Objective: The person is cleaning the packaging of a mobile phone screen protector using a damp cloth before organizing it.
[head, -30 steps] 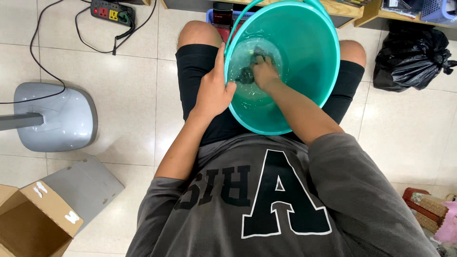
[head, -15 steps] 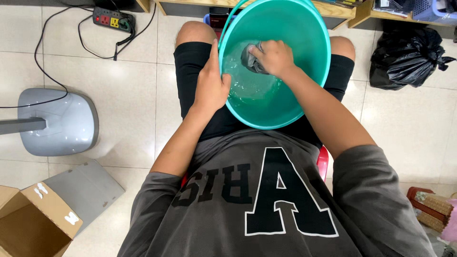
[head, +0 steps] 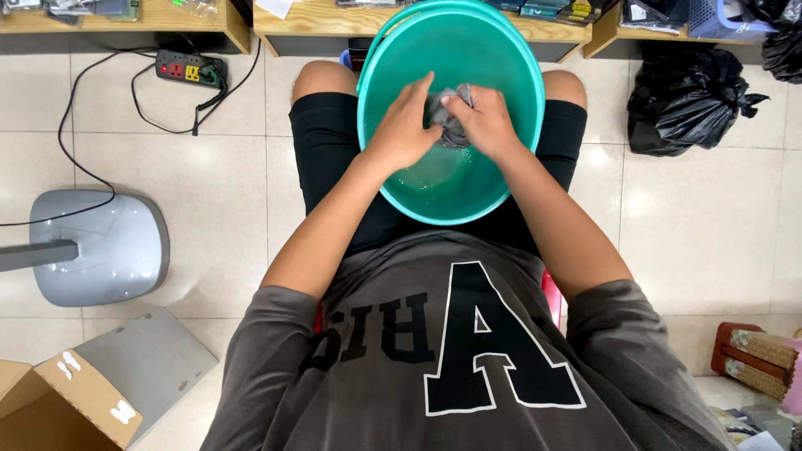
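A teal plastic bucket (head: 501, 50) rests between my knees, with a little water at its bottom. Over its opening both hands hold a small wet grey cloth (head: 447, 117). My left hand (head: 405, 125) grips the cloth from the left, fingers curled around it. My right hand (head: 484, 121) is closed on the same cloth from the right. The cloth is bunched up and mostly hidden by my fingers. I sit in black shorts and a grey shirt with large black letters.
A grey fan base (head: 96, 246) stands on the tiled floor at left, with a power strip (head: 190, 68) and cables behind it. An open cardboard box (head: 58, 405) sits at lower left. A black rubbish bag (head: 689, 100) lies at right below wooden shelves (head: 351, 18).
My left hand left the bucket's rim and joined the right hand on the cloth. The cloth came up out of the water to the bucket's opening.
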